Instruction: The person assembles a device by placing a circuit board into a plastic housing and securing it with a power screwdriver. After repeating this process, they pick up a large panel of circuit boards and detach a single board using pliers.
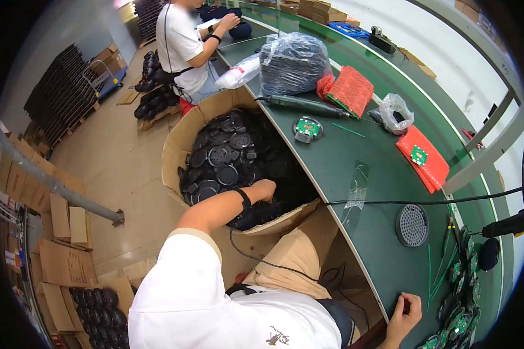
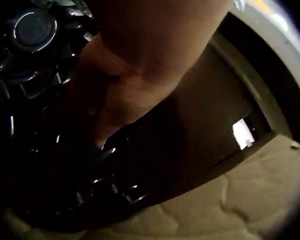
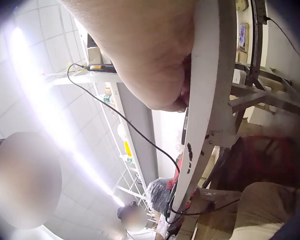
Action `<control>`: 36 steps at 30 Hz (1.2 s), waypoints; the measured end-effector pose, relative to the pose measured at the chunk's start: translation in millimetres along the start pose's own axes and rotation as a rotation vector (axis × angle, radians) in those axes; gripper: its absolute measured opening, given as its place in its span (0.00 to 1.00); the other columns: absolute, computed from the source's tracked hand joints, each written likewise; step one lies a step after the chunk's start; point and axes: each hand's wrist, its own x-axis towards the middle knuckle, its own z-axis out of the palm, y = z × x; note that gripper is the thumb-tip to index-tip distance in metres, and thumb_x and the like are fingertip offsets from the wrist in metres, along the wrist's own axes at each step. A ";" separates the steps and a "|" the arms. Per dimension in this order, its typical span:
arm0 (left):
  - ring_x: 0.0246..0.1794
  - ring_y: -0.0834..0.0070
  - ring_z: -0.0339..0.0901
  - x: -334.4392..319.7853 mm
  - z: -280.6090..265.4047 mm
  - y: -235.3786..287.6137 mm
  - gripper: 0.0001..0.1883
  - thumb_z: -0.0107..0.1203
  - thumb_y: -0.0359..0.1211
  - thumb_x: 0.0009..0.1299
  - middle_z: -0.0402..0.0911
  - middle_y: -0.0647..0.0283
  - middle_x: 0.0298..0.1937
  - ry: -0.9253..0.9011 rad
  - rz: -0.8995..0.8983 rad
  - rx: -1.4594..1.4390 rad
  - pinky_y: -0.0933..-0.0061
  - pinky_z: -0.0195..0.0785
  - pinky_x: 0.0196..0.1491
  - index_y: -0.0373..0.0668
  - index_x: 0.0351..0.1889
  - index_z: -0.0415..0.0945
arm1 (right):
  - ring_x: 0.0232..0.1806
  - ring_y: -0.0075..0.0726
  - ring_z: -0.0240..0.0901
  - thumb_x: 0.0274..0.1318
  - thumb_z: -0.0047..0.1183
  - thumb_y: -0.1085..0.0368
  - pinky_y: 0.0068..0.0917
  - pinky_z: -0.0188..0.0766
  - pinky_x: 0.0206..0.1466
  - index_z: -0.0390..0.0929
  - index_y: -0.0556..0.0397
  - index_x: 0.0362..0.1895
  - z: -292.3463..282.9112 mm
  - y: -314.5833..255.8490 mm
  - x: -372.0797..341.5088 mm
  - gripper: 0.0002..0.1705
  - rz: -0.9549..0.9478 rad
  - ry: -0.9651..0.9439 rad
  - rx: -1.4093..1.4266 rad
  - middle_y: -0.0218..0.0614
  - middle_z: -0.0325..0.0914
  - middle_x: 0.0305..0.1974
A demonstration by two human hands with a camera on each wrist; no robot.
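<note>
A heap of green boards (image 1: pixel 460 323) looks done on the counter (image 1: pixel 332 160), but plenty of black parts (image 1: pixel 220 154) remain in the carton (image 1: pixel 173 150) beside it, where my left hand (image 1: pixel 265 190) dips, grip hidden, while my right hand (image 1: pixel 406 317) curls at the counter's edge, contents unclear.

Desk (image 1: pixel 332 157): plain green. Beside desk: box (image 1: pixel 174 139) tan-brown, round parts (image 1: pixel 227 174) glossy black. On desk: mesh sleeve (image 1: pixel 354 92) red, net pattern; flat pouch (image 1: pixel 435 173) red; small board (image 1: pixel 419 155) green and white; perforated disc (image 1: pixel 413 225) grey, dotted all over; wrapped bundle (image 1: pixel 294 61) black under clear film; thin strips (image 1: pixel 429 273) green. At desk: shirt (image 1: pixel 180 285) white, brown chest print; trousers (image 1: pixel 297 250) khaki; wristband (image 1: pixel 244 200) black.
</note>
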 end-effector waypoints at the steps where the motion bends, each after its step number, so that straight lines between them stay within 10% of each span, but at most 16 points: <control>1: 0.55 0.52 0.86 -0.6 -1.8 -2.0 0.24 0.77 0.47 0.60 0.90 0.51 0.51 0.003 0.030 -0.054 0.56 0.81 0.56 0.40 0.48 0.90 | 0.34 0.27 0.71 0.62 0.56 0.79 0.23 0.67 0.37 0.81 0.61 0.39 0.1 -2.4 -0.6 0.03 -0.010 0.002 -0.004 0.34 0.77 0.36; 7: 0.49 0.49 0.87 33.8 -4.6 -30.8 0.16 0.71 0.42 0.64 0.90 0.49 0.46 0.160 0.089 -0.222 0.58 0.80 0.52 0.45 0.45 0.91 | 0.31 0.27 0.71 0.60 0.57 0.79 0.23 0.66 0.34 0.81 0.60 0.39 2.5 -7.7 1.9 0.04 -0.042 0.036 -0.033 0.36 0.77 0.35; 13: 0.51 0.54 0.86 132.9 69.4 -63.8 0.16 0.61 0.32 0.66 0.88 0.51 0.51 0.465 0.594 -0.153 0.58 0.78 0.54 0.46 0.51 0.87 | 0.30 0.28 0.71 0.59 0.58 0.78 0.23 0.65 0.32 0.81 0.60 0.37 2.8 -6.6 3.8 0.03 -0.008 0.039 -0.025 0.35 0.77 0.33; 17: 0.51 0.56 0.85 25.4 -11.7 -16.2 0.14 0.64 0.29 0.66 0.88 0.53 0.49 0.144 0.481 -0.662 0.60 0.77 0.55 0.45 0.50 0.86 | 0.30 0.28 0.72 0.58 0.59 0.79 0.23 0.66 0.32 0.81 0.61 0.37 4.2 -7.4 4.2 0.04 -0.024 0.057 -0.002 0.37 0.78 0.33; 28: 0.49 0.45 0.86 -9.8 -22.4 -28.3 0.16 0.66 0.36 0.70 0.87 0.41 0.46 0.486 0.109 -0.636 0.52 0.77 0.52 0.34 0.49 0.85 | 0.27 0.29 0.74 0.54 0.61 0.81 0.23 0.69 0.27 0.84 0.59 0.37 2.7 -12.0 3.4 0.07 -0.055 0.078 -0.010 0.39 0.80 0.34; 36: 0.40 0.64 0.83 -46.4 -23.2 -35.8 0.13 0.69 0.37 0.71 0.87 0.53 0.39 0.271 -0.042 -0.629 0.60 0.75 0.46 0.35 0.44 0.85 | 0.27 0.29 0.75 0.55 0.62 0.81 0.23 0.71 0.27 0.84 0.60 0.37 0.8 -8.7 2.0 0.06 -0.011 0.068 0.030 0.39 0.81 0.35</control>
